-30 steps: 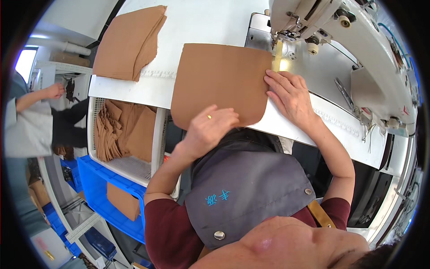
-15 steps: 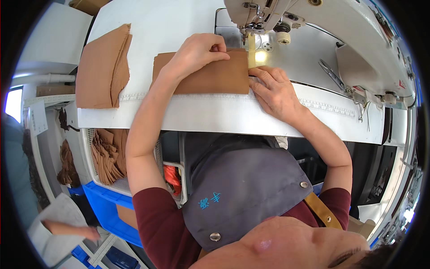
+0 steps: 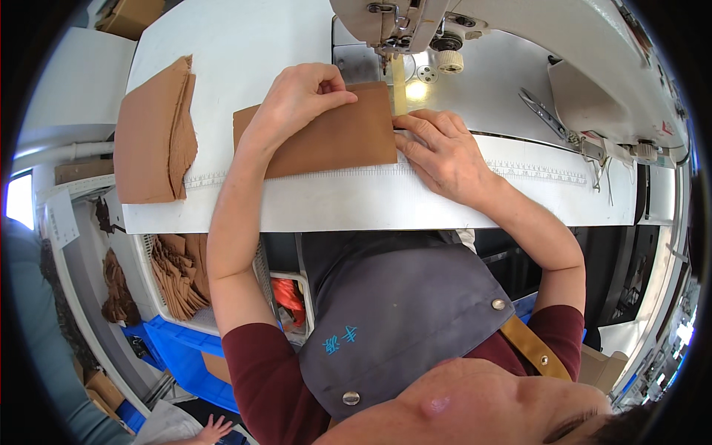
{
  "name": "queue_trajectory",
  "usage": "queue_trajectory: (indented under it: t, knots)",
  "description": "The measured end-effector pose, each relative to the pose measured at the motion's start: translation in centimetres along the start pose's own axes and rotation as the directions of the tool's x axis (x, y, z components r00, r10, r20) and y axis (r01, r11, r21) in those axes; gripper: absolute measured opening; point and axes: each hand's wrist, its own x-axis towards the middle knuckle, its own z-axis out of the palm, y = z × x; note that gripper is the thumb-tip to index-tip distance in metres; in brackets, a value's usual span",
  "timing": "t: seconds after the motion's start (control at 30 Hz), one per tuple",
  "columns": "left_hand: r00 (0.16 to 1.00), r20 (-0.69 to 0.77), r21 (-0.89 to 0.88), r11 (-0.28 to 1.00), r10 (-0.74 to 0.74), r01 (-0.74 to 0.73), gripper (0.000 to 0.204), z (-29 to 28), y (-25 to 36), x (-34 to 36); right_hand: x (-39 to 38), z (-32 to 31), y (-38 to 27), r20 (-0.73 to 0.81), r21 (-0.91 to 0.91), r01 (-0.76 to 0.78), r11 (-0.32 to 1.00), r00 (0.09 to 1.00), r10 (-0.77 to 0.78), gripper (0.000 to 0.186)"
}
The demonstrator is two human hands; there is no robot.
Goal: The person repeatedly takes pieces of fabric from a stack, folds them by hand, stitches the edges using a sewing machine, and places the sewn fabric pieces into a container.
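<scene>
A flat brown fabric panel (image 3: 334, 137) lies on the white sewing table in front of the machine's needle area, slightly slanted. My left hand (image 3: 308, 96) is over its far edge, with thumb and bent fingers closed in a pinch there. At the panel's right edge, my right hand (image 3: 441, 148) has its fingertips closed on the border; its exact grip is partly hidden. The sewing machine (image 3: 415, 30) stands just beyond, its needle and presser foot close to the panel's far right corner. A stack of brown fabric pieces (image 3: 152, 133) rests at the left.
A printed ruler strip (image 3: 526, 172) runs along the table's near side. Thread snips (image 3: 545, 115) lie right of the machine bed. Below the table at left are a white basket of folded brown pieces (image 3: 178, 274) and a blue bin (image 3: 189, 360). Another person's hand (image 3: 215, 430) shows at lower left.
The panel has turned a little, and both hands have shifted with it. My view has also moved slightly. The other person's hand at lower left has moved downward.
</scene>
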Motion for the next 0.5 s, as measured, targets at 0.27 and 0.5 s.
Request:
queue_trajectory:
  t: [0.27,0.5]
  knots:
    - [1.000,0.001,0.014,1.000,-0.013,0.013,0.027,0.08,-0.18,0.25,-0.10,-0.07,0.16,-0.012,0.010,-0.009,1.000,1.000,0.009,0.032]
    - [1.000,0.002,0.003,1.000,-0.027,0.027,0.028,0.23,-0.18,0.31,-0.05,-0.05,0.65,-0.056,-0.042,-0.085,0.995,0.995,0.083,0.032]
